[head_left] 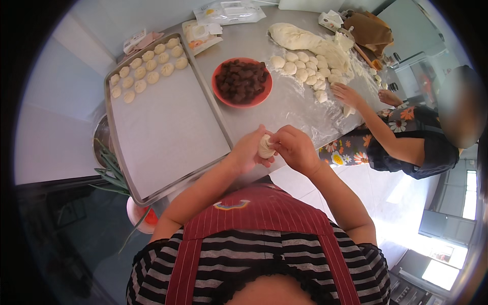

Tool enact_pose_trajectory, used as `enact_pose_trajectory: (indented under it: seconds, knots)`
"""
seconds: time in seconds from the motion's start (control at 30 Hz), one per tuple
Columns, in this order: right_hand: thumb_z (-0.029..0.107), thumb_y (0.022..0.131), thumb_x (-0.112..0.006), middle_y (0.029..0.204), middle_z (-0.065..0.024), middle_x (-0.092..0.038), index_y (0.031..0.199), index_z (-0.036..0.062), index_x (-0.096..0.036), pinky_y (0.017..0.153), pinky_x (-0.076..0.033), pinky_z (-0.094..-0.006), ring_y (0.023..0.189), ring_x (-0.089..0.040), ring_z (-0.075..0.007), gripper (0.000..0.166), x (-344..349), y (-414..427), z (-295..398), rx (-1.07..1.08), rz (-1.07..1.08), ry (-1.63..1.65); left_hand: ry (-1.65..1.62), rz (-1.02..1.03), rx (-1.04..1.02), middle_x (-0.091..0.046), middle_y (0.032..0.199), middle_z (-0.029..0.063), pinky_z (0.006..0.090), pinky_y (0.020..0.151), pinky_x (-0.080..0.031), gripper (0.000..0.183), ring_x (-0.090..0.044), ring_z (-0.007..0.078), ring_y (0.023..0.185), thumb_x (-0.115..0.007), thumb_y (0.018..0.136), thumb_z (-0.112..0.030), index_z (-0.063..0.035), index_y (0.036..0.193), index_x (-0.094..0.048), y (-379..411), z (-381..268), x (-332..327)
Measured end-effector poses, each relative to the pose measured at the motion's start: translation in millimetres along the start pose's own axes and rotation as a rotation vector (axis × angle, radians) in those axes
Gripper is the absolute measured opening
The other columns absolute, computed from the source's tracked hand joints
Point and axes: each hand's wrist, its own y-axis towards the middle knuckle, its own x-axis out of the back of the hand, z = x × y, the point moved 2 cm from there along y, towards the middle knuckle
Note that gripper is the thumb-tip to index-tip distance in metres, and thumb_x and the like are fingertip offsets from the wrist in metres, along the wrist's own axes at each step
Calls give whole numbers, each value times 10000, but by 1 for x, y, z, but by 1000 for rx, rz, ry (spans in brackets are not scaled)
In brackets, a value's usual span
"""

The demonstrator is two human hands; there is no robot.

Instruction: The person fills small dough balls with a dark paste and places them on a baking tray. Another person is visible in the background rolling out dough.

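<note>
A pleated dough bun (265, 147) rests in my left hand (248, 148), whose fingers curl around its underside. The fingertips of my right hand (292, 146) pinch the bun's dough from the right side. Beyond my hands stands a red bowl (268, 90) filled with dark brown filling cubes (240, 81). To the left lies a metal baking tray (204, 84) lined with white parchment paper (167, 126). Several pleated buns (153, 77) sit in rows at the tray's far end.
Several dough balls (301, 75) and a long dough mass (293, 36) lie on the floured steel table (244, 122). At the right, a co-worker's hand (345, 94) touches the dough pieces. Wipes packs (228, 13) stand at the back; green onions (112, 169) hang beside the tray.
</note>
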Motion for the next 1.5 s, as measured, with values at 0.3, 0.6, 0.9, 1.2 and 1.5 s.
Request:
enact_pose_trajectory:
  seconds: [0.3,0.6,0.9,1.2,1.5]
  knots:
    - [121,832,-640,832,-78,-619,912,23,-615,629,-470,-287,701,-598,-162,130,-24,-10,-14,-636,-168,460,-203,-90,-171,-616,994,87,341,678,-500,603,-593,190,880,-202,973,-536,-60,1112,-546,-1,-17,-11]
    - [35,766,-690,835,-62,-574,918,33,-625,606,-473,-273,670,-574,-170,165,-14,-6,-11,-86,-54,64,-206,-97,-222,-599,957,82,353,665,-496,532,-592,207,808,-239,999,-455,-17,1089,-527,3,4,-2]
    - [110,712,-692,751,-99,-527,774,59,-600,601,-447,-377,703,-555,-295,122,-9,11,-5,-27,131,3,-94,-1,14,-630,875,87,392,633,-516,649,-628,238,739,-261,931,-607,-50,1014,-584,2,12,21]
    - [47,801,-628,754,-95,-546,791,16,-575,590,-433,-301,657,-532,-197,63,-31,-10,-6,-284,34,66,568,155,-337,-572,1069,88,326,854,-471,510,-593,172,946,-649,832,-191,-25,1263,-432,-20,3,29]
    - [86,869,-580,801,-31,-585,1043,2,-627,608,-434,-223,668,-520,-92,199,-25,-25,-25,-492,-64,156,156,-31,-263,-576,1021,70,297,845,-483,584,-592,153,950,-730,717,-10,-36,1224,-441,-80,-39,100]
